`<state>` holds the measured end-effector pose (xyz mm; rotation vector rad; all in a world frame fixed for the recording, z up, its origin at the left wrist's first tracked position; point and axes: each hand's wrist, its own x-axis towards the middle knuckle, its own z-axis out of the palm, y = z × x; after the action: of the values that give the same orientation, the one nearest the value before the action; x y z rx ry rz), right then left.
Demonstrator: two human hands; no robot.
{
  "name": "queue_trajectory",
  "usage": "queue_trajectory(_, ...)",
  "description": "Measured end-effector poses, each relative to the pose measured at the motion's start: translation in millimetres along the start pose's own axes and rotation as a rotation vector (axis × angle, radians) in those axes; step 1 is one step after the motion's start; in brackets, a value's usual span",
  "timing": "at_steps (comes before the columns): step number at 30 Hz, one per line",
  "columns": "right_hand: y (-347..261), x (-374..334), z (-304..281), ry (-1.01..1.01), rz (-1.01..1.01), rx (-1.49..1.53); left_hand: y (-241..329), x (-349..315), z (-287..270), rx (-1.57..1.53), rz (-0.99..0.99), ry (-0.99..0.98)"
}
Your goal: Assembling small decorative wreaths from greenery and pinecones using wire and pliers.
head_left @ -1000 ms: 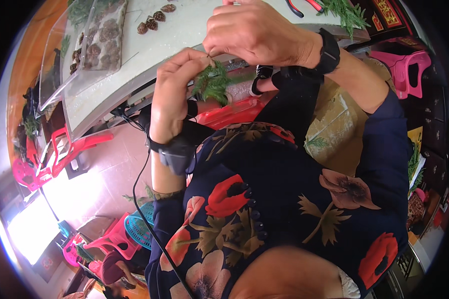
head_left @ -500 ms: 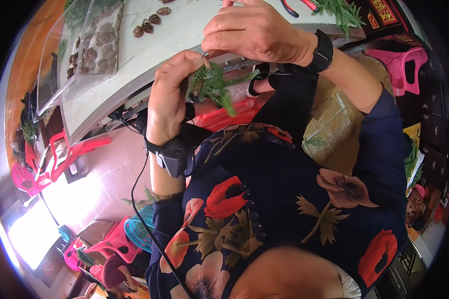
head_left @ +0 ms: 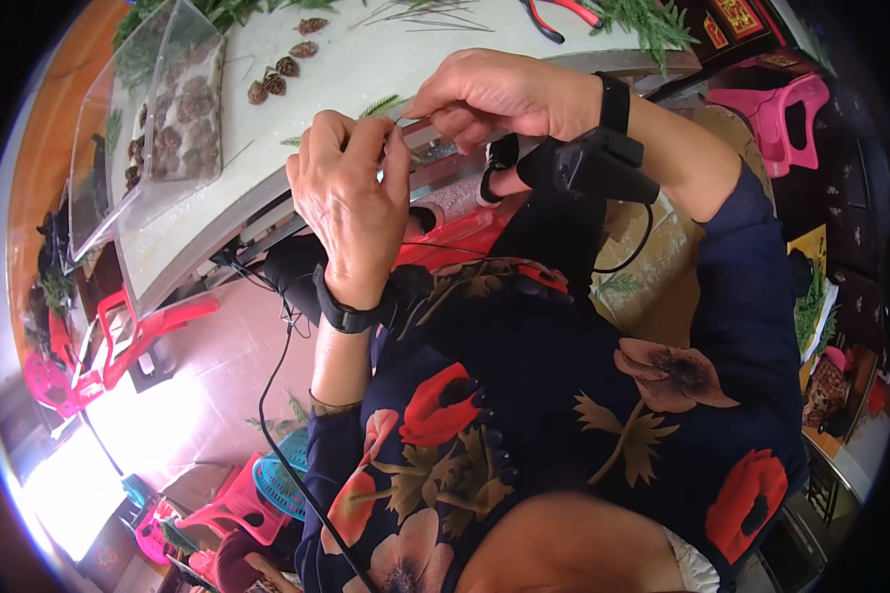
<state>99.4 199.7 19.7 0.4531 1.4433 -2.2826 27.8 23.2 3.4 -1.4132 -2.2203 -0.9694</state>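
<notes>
My left hand (head_left: 351, 193) is closed in a pinch at the table's front edge, its back turned up. Green needle tips of an evergreen sprig (head_left: 378, 106) stick out behind its fingers on both sides; the hand hides the rest. Close by on the right, my right hand (head_left: 509, 97) has its thumb and forefinger pressed together near the left fingertips. Whatever thin thing it pinches is too small to make out. Several small brown pine cones (head_left: 287, 66) lie on the white table (head_left: 267, 114) beyond my left hand.
A clear plastic box (head_left: 143, 138) stands left, beside a tray of cones (head_left: 190, 128). Thin wires (head_left: 435, 15), red-handled pliers (head_left: 554, 20) and green branches (head_left: 653, 20) lie at the back. A pink stool (head_left: 786, 119) stands right. A black cable (head_left: 282, 435) hangs by my left arm.
My left hand has turned over, so its back now covers the sprig that hung below it. My right hand has come down a little, its wrist rotated. The view has shifted slightly.
</notes>
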Motion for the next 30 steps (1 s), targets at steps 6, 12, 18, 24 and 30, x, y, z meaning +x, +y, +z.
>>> queue_trajectory(6, -0.5, -12.4, -32.5, 0.379, -0.269, -0.373, -9.8, -6.7, 14.8, -0.305, -0.210, -0.039)
queue_trajectory(12, -0.3, -26.1, -136.6, 1.122, -0.409, -1.216, -22.1, -6.7, 16.7, -1.107, -0.760, -0.231)
queue_trajectory(18, -4.4, -34.1, -148.6, 1.363, -0.174, -1.560, -24.4, -4.8, 5.3, -1.360, -0.912, -0.234)
queue_trajectory(24, -0.8, -34.4, -149.5, 1.144, -0.011, -1.685, -28.2, -3.6, 6.5, -1.434, -0.901, -0.216)
queue_trajectory(30, 19.1, -34.0, -162.3, 0.834, -0.361, -1.772, -28.8, -2.1, -3.1, -1.459, -0.903, -0.160)
